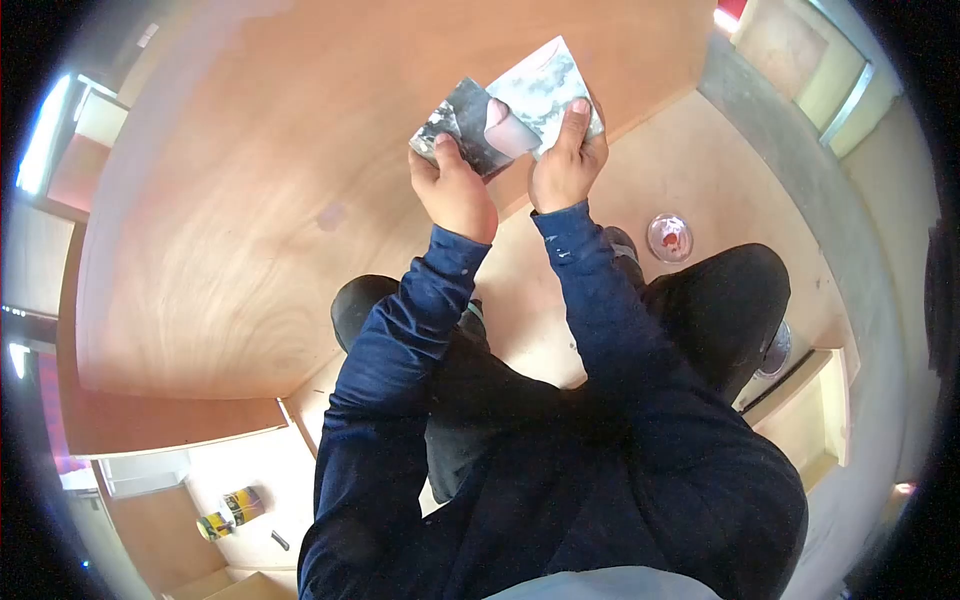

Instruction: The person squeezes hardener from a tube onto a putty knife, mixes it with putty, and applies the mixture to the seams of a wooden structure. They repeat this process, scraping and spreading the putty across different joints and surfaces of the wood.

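Note:
My left hand [458,192] is closed on a small dark metal putty spreader [470,108], thumb on top. Its face is smeared with pale residue. My right hand [568,165] grips a larger, shinier metal putty spreader [543,80], whose surface shows white and grey smears. A lump of pinkish putty [507,128] sits where the two spreaders meet, its lower part lying along the edge of the right one. Both spreaders are held up in front of a wooden panel [270,200]. My fingers behind them are mostly hidden.
A round clear dish or lid [670,238] with reddish residue lies on the wooden floor beside my right knee [735,290]. Farther back is a round tin [776,350], partly hidden. Yellow-and-black cans [241,506] stand at lower left. A wooden ledge [800,415] borders the right.

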`<state>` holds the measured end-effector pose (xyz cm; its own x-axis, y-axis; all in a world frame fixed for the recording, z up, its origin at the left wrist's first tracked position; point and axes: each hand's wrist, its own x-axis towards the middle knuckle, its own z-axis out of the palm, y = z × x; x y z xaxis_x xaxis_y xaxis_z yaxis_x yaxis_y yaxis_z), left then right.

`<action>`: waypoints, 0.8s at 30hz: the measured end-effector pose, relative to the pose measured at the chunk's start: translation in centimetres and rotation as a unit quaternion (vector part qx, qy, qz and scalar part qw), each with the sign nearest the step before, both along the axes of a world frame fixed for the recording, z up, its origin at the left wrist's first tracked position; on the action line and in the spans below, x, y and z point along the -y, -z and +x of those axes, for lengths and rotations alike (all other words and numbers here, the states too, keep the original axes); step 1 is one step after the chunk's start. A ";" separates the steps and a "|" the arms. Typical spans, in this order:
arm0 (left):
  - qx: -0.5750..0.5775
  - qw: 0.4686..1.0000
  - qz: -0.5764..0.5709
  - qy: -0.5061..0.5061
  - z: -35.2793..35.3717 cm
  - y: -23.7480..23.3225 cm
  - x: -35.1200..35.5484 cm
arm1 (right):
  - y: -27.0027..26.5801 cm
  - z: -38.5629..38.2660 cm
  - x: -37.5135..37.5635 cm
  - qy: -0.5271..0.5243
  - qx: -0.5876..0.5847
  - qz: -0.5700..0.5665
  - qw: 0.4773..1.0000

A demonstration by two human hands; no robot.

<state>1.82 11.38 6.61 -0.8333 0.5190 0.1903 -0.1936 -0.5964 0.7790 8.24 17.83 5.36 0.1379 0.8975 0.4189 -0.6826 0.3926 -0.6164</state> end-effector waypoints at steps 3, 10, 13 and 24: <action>-0.041 0.997 -0.037 -0.044 -0.8 0.5 -0.5 | -0.7 0.6 1.2 0.046 0.073 0.024 0.996; -0.151 0.984 -0.064 -0.065 -4.7 3.3 -3.2 | 5.1 3.1 -3.3 -0.038 0.394 0.165 0.903; -0.145 0.986 -0.063 -0.056 -4.9 2.8 -3.3 | 7.1 4.3 -4.9 -0.077 0.448 0.242 0.857; -0.473 0.849 -0.150 -0.182 -4.1 0.3 -0.7 | 2.2 4.0 -2.6 0.041 0.410 0.404 0.817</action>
<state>-2.27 12.04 6.29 -0.4974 0.4030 0.7682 0.7571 -0.2308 0.6112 12.19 20.44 3.18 -0.4413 0.2834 0.8514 -0.1221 0.9210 -0.3699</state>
